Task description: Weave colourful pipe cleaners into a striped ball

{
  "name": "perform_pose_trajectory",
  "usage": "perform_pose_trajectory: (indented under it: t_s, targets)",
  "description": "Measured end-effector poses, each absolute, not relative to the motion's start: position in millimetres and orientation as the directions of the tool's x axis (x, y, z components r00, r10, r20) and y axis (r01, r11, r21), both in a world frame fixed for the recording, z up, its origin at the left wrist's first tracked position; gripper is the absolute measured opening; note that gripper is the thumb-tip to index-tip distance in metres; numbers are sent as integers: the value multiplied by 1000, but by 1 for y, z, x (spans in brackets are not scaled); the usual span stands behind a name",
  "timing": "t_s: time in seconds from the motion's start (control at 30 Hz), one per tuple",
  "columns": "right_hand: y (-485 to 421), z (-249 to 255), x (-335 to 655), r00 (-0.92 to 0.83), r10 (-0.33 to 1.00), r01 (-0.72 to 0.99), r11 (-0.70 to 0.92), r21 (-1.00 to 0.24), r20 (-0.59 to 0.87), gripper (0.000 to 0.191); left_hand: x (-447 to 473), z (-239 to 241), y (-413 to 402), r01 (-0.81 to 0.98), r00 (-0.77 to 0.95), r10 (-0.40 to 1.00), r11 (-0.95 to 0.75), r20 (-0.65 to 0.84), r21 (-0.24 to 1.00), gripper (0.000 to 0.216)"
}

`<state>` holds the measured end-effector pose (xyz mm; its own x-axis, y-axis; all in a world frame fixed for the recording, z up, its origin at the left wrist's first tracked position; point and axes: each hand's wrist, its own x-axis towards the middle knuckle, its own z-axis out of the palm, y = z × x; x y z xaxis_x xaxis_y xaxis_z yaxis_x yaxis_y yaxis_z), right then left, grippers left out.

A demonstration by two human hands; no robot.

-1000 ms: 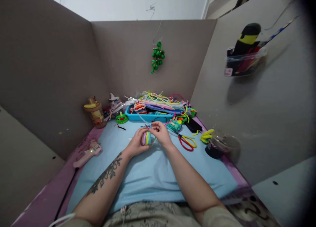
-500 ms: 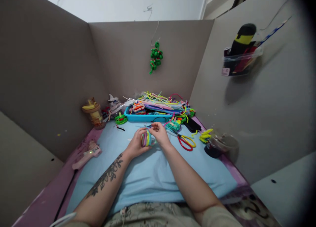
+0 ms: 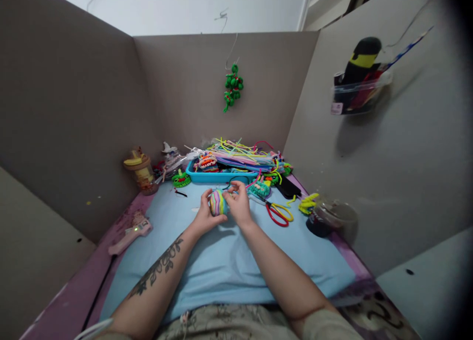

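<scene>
Between my hands, above the blue cloth (image 3: 221, 261), is a rounded striped piece (image 3: 218, 202) in pink, yellow, green and blue, apparently made of fuzzy pipe cleaners. My left hand (image 3: 204, 215) cups it from the left, thumb underneath and fingers along its far side. On its right edge, my right hand (image 3: 238, 203) pinches with bent fingers; a thin dark strand shows just beyond the fingertips, and what exactly they grip is too small to make out. Scissors (image 3: 278, 215) with red and yellow handles lie right of my right hand, beside a teal fuzzy piece (image 3: 259, 187).
A blue tray (image 3: 221, 178) heaped with pipe cleaners (image 3: 240, 155) stands at the back. On the left are a pink glue gun (image 3: 131, 234) and a lidded cup (image 3: 142, 172). A clear container (image 3: 328, 219) sits right. Grey panels enclose three sides.
The striped piece has been turned within my left hand, so more of its rounded striped face shows. My left fingers have opened out along its far side.
</scene>
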<state>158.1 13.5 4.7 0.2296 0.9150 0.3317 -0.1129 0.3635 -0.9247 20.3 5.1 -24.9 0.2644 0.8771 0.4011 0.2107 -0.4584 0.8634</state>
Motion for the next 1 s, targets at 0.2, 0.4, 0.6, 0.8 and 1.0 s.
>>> perform_pose_trajectory:
  t_s: [0.2,0.4,0.6,0.8,1.0]
  targets:
    - [8,3,149,207,886,-65,436,-897,416,39,21,-14,1,225,253,901,-409,353,884,102]
    - [8,6,158,100,884,50,454,-890,457,24,15,-15,3,335,244,866,-498,437,800,91]
    - [7,20,186,-88,681,398,693,-601,727,28,9,-17,3,394,352,793,-607,497,690,87]
    - [12,18,192,-324,546,511,788,-343,772,37,11,-5,-5,367,462,714,-694,527,619,80]
    - [13,17,196,-209,516,524,777,-350,831,27,9,-8,-1,464,424,714,-699,557,543,79]
